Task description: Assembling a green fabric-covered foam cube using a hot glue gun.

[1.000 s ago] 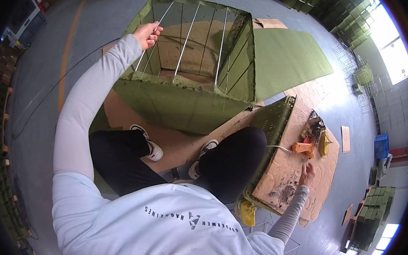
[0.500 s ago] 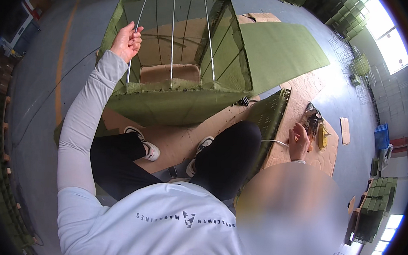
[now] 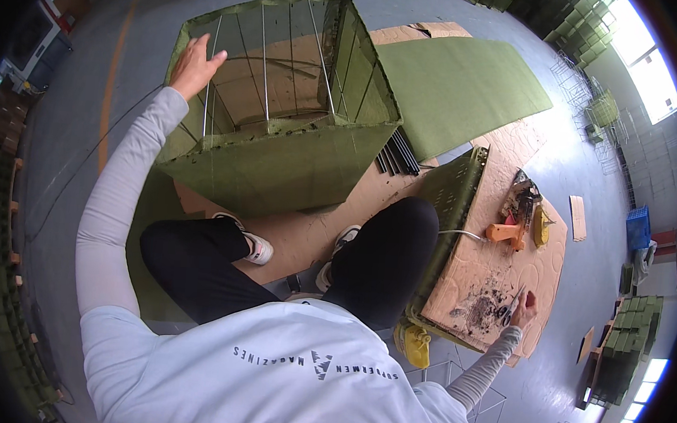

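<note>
A large green fabric box (image 3: 279,165) on a wire frame stands ahead of my legs, its open side crossed by metal rods (image 3: 265,75). My left hand (image 3: 194,67) is at its left rim beside the leftmost rod, thumb and fingers apart. Over the cardboard-topped stand (image 3: 458,277) at my right, my right hand (image 3: 526,310) has curled fingers at a small pair of scissors (image 3: 506,310), partly hidden. An orange-handled glue gun (image 3: 510,233) lies farther up the cardboard, its tip end dark with residue and a pale cord running left.
A flat green panel (image 3: 462,91) lies beyond the stand. Several black sticks (image 3: 398,155) are bundled beside the box. Yellow items sit next to the glue gun (image 3: 541,226) and below the stand (image 3: 414,345). A blue crate (image 3: 637,227) and stacked green boxes (image 3: 627,338) are at the right.
My right hand has moved from beside the glue gun down to the scissors. My left hand has come off the rod and opened. The box has shifted slightly left and tilted.
</note>
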`<action>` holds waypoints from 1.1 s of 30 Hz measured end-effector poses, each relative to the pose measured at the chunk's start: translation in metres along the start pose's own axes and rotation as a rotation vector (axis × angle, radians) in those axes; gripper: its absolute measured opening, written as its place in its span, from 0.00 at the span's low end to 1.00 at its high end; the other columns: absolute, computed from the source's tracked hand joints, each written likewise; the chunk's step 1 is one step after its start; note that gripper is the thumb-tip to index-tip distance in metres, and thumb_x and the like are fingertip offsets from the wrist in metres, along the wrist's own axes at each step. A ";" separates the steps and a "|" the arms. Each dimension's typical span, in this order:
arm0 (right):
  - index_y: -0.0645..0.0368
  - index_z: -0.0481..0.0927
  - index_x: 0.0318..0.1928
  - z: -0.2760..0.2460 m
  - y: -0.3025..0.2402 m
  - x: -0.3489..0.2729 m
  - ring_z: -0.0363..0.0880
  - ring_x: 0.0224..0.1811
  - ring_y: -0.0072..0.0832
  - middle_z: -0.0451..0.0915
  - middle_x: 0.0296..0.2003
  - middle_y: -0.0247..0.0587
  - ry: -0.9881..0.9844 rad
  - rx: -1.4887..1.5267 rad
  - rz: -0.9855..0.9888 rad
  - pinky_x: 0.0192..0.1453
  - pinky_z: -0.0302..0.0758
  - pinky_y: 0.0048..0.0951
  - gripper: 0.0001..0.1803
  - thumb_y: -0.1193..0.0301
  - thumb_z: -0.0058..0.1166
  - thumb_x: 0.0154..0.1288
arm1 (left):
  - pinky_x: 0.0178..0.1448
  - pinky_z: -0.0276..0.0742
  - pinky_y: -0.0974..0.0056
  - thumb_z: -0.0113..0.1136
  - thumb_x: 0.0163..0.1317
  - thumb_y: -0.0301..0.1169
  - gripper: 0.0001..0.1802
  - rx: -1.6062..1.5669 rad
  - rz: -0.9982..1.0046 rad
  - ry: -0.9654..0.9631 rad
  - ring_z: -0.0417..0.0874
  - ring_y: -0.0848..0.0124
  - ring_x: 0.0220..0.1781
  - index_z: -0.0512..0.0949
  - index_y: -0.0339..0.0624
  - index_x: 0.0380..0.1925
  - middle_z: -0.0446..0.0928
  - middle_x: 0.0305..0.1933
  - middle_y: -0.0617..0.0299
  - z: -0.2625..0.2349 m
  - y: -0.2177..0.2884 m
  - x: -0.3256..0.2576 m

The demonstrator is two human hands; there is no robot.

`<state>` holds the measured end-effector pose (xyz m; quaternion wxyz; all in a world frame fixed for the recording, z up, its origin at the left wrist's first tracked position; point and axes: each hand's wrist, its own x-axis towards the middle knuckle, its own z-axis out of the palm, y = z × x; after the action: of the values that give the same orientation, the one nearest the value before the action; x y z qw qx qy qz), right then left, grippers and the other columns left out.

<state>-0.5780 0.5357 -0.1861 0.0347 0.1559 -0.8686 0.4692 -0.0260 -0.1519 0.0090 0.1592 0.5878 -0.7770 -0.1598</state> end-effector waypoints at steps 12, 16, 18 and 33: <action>0.62 0.72 0.53 0.018 0.032 -0.022 0.74 0.48 0.52 0.76 0.46 0.58 0.120 -0.777 0.023 0.52 0.70 0.45 0.21 0.67 0.53 0.59 | 0.38 0.74 0.67 0.58 0.58 0.30 0.12 -0.194 0.710 -0.568 0.78 0.74 0.29 0.81 0.33 0.37 0.80 0.29 0.60 0.030 0.115 -0.052; 0.61 0.76 0.46 0.010 0.054 -0.015 0.75 0.46 0.50 0.77 0.41 0.58 -0.109 -0.873 0.127 0.49 0.71 0.45 0.18 0.65 0.55 0.58 | 0.33 0.72 0.71 0.58 0.59 0.31 0.10 -0.264 0.663 -0.468 0.75 0.79 0.25 0.82 0.34 0.32 0.78 0.22 0.64 0.010 0.110 -0.055; 0.62 0.77 0.42 0.011 0.045 -0.017 0.76 0.44 0.48 0.78 0.39 0.55 -0.059 -0.880 0.139 0.48 0.72 0.44 0.16 0.65 0.56 0.57 | 0.32 0.71 0.72 0.60 0.58 0.33 0.11 -0.295 0.639 -0.460 0.74 0.80 0.24 0.82 0.34 0.31 0.76 0.20 0.66 0.005 0.110 -0.062; 0.55 0.82 0.40 -0.002 0.034 -0.032 0.77 0.45 0.42 0.80 0.37 0.50 -0.073 -1.041 0.159 0.49 0.72 0.40 0.18 0.57 0.62 0.52 | 0.37 0.74 0.62 0.62 0.48 0.36 0.12 -0.112 0.668 -0.389 0.80 0.67 0.29 0.82 0.36 0.25 0.79 0.25 0.58 0.030 0.123 -0.080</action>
<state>-0.5580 0.5624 -0.2185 0.0414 0.0680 -0.9964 -0.0287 -0.1244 -0.0410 0.0307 0.0840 0.2516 -0.9313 -0.2495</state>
